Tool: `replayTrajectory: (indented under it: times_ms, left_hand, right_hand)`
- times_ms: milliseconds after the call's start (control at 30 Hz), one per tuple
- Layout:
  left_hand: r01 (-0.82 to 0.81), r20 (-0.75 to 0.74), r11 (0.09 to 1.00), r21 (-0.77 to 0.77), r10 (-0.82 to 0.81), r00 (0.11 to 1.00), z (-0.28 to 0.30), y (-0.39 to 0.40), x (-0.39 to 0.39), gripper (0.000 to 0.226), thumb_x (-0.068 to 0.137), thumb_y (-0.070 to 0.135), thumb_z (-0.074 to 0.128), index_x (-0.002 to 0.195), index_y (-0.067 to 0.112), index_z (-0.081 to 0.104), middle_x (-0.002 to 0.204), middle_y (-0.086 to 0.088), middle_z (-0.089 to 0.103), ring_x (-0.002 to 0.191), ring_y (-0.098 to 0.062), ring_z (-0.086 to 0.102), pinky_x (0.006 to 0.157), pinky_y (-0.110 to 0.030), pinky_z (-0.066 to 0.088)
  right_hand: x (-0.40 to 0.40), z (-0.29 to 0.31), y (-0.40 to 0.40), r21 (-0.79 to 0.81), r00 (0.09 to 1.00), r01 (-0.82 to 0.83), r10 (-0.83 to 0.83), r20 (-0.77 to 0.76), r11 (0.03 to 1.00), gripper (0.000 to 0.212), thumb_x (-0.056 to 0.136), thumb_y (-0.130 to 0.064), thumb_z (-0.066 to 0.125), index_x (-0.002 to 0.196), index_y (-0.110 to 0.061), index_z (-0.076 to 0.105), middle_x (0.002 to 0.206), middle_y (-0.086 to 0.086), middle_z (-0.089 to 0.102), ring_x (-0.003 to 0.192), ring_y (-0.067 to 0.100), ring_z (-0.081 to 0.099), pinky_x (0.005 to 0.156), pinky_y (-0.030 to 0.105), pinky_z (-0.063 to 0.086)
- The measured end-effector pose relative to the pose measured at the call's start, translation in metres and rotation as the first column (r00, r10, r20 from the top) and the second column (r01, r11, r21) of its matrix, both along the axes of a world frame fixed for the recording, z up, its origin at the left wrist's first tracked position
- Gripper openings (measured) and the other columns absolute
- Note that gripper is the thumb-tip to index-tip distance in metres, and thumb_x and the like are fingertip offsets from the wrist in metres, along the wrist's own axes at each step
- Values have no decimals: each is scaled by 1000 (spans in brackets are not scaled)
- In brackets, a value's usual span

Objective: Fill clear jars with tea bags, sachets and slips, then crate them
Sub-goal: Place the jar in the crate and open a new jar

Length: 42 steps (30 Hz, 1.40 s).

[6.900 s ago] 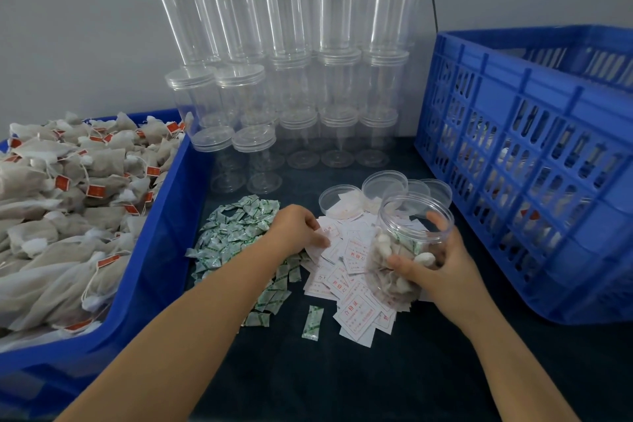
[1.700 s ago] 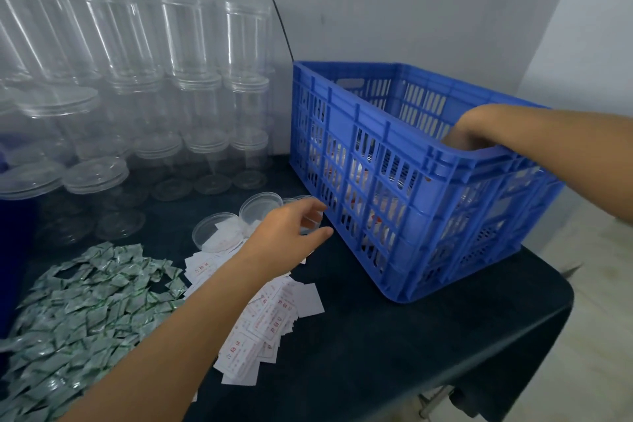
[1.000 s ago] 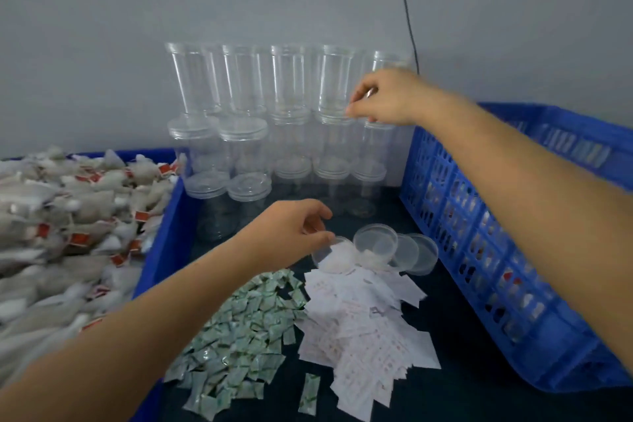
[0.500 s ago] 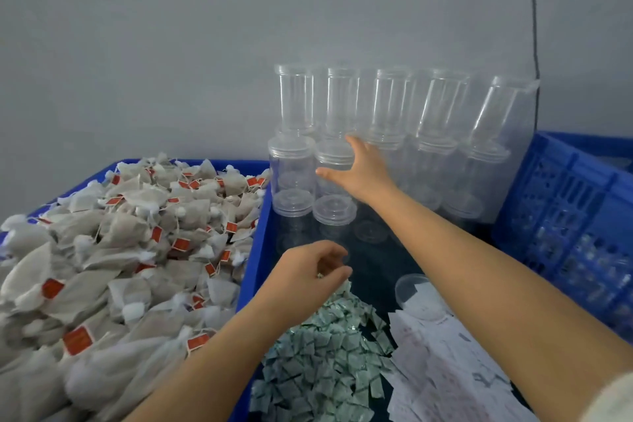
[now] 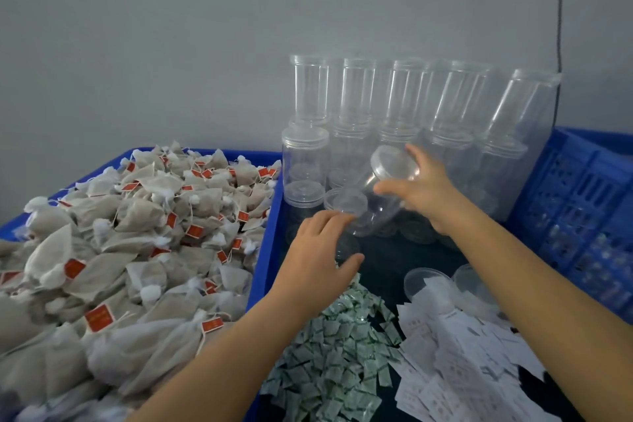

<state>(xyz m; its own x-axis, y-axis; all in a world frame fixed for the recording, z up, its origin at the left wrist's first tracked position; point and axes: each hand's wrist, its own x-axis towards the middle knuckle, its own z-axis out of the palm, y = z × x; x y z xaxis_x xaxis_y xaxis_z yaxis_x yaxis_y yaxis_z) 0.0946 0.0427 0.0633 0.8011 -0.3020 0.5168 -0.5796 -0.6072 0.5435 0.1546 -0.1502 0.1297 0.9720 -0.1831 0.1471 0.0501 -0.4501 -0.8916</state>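
My right hand [image 5: 424, 192] grips a clear lidded jar [image 5: 383, 195] and holds it tilted, lid up, in front of the stacked empty jars [image 5: 404, 96]. My left hand [image 5: 318, 250] is spread open just left of the jar's lower end, fingertips at its base; I cannot tell whether they touch. A blue tray [image 5: 270, 250] at left holds a heap of tea bags [image 5: 137, 233] with red tags. Green sachets [image 5: 335, 353] lie in a pile in front of me, and white slips [image 5: 455, 353] lie to their right. The blue crate [image 5: 589, 216] stands at the right.
Loose clear lids [image 5: 424, 281] lie on the dark table behind the slips. The jar stack stands against the grey wall, with a black cable [image 5: 559, 27] hanging down at right. The tray and the crate flank the narrow working strip.
My right hand has taken a lidded jar from the stack and tipped it toward me. My left hand has risen from above the sachets to the jar's lower end.
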Motion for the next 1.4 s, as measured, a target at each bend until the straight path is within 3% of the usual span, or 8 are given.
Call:
replayTrajectory:
  times_ms: [100, 233, 300, 533, 667, 833, 1300, 1400]
  left_hand:
    - [21, 39, 995, 99, -24, 999, -4, -3, -3, 66, 80, 38, 70, 139, 25, 41, 138, 12, 36, 127, -8, 28, 109, -29, 31]
    - [-3, 119, 958, 285, -32, 992, -8, -9, -6, 80, 75, 53, 70, 142, 28, 35, 143, 12, 31, 131, -8, 20, 111, -30, 16]
    - [-36, 199, 907, 419, -53, 979, -8, -11, -11, 85, 71, 58, 70, 142, 27, 35, 144, 9, 34, 133, -12, 22, 111, -31, 9]
    - [-172, 368, 684, 709, -151, 917, -3, -18, -25, 105, 34, 59, 89, 126, 15, 61, 121, -2, 64, 110, -22, 62, 96, -46, 47]
    - [-201, 398, 611, 765, -204, 894, -3, -23, -30, 101, 42, 52, 89, 131, 17, 58, 124, -6, 63, 112, -24, 61, 96, -47, 47]
    - [-231, 495, 616, 753, -300, 815, -8, -33, -37, 73, 57, 32, 85, 125, 15, 62, 121, -10, 65, 107, -27, 63, 92, -45, 50]
    - [-249, 530, 626, 739, -312, 789, -6, -36, -35, 56, 63, 24, 74, 117, 13, 65, 107, -10, 67, 94, -29, 65, 79, -39, 54]
    - [-226, 481, 614, 756, -288, 828, -5, -36, -35, 61, 63, 29, 76, 120, 13, 63, 109, -8, 66, 96, -28, 64, 82, -39, 53]
  right_hand:
    - [-44, -21, -6, 284, 985, -21, 69, -158, 959, 76, 77, -22, 81, 143, -24, 42, 136, 6, 50, 106, 21, 63, 74, 33, 59]
    - [-81, -57, -5, 601, 938, 34, 181, -294, 798, 36, 85, -36, 69, 113, -13, 69, 113, 13, 71, 93, 22, 71, 77, 34, 60]
    - [-94, -68, -2, 664, 904, 89, 220, -367, 743, 40, 88, -50, 62, 108, -18, 72, 104, 11, 75, 90, 23, 72, 75, 34, 60]
    - [-104, -82, -13, 582, 774, 199, 238, -587, 789, 74, 72, -80, 58, 104, -14, 70, 93, 12, 67, 73, 23, 60, 62, 30, 52]
    - [-103, -81, -21, 650, 686, 195, 371, -625, 734, 78, 79, -84, 47, 98, -10, 64, 71, 8, 59, 55, 18, 53, 45, 23, 46]
    - [-103, -87, -27, 750, 579, 203, 540, -610, 630, 79, 85, -80, 37, 97, -6, 61, 73, 11, 57, 49, 17, 49, 35, 17, 34]
    - [-102, -84, -21, 662, 621, 177, 439, -650, 728, 78, 88, -78, 33, 83, -5, 59, 64, 10, 56, 40, 13, 41, 31, 14, 28]
    - [-104, -81, -20, 659, 651, 163, 422, -631, 734, 76, 90, -75, 33, 86, -5, 61, 64, 9, 58, 50, 14, 42, 44, 15, 28]
